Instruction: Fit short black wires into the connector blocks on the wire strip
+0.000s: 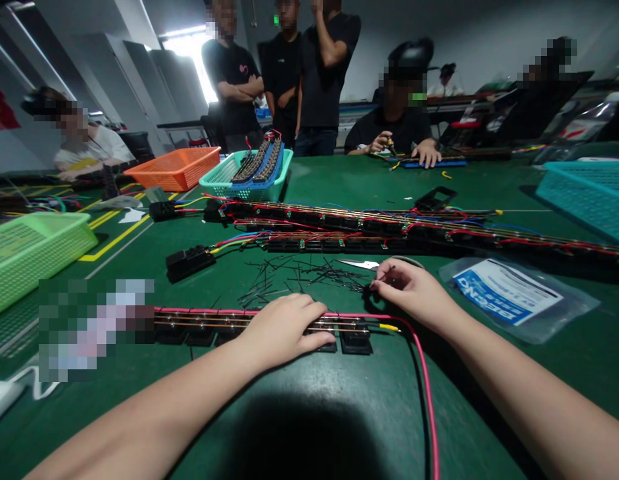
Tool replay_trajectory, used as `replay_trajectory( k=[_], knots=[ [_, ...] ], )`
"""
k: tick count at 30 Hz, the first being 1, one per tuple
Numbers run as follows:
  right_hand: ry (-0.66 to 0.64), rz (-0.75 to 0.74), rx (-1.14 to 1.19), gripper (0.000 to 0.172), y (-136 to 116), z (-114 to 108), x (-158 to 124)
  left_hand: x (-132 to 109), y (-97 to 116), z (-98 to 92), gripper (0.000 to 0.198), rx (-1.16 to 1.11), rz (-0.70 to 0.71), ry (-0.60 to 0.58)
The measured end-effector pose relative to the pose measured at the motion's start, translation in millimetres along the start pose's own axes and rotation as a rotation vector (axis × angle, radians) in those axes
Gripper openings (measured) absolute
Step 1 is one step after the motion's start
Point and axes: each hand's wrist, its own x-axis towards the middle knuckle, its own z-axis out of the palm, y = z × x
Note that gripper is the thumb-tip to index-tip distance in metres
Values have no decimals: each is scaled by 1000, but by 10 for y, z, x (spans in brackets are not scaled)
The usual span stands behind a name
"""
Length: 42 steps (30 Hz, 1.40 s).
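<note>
My left hand [288,327] lies over a strip of black modules [200,333] with copper-coloured rods, gripping it between the fingers on the far side and the thumb on the near side. A thick red cable [423,363] runs along the strip's far edge and bends toward me at the right. Just beyond the strip's right end, my right hand [402,283] is closed in a pinch on a thin black cable tie, mostly hidden by the fingers. Scissors [362,264] lie behind that hand, partly covered. Loose black cable ties [289,273] are scattered to its left.
Longer wired strips [349,220] cross the table beyond, with black connectors [189,262] at the left. A plastic bag [514,293] lies right. Baskets stand around: green [39,247], orange [176,170], turquoise [584,193]. Opposite, a person works on a strip; several people stand behind.
</note>
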Motion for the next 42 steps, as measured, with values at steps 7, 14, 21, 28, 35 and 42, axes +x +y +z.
replay_trajectory(
  k=[7,14,21,28,35,42],
  knots=[
    [16,46,252,23,-143,-13,-12,3,-36,39,43,-4,15,17],
    [-107,103,355,28,-438,93,-132,13,-14,26,35,-101,15,172],
    [-243,83,341,29,-573,251,-231,10,115,-2,17,-301,11,391],
    [-201,76,376,28,-612,269,-259,18,148,3,17,-340,-28,412],
    [29,77,519,25,-434,163,-151,-149,449,-30,23,62,145,282],
    [-128,93,463,31,-255,183,-108,-389,897,185,31,66,654,-185]
  ],
)
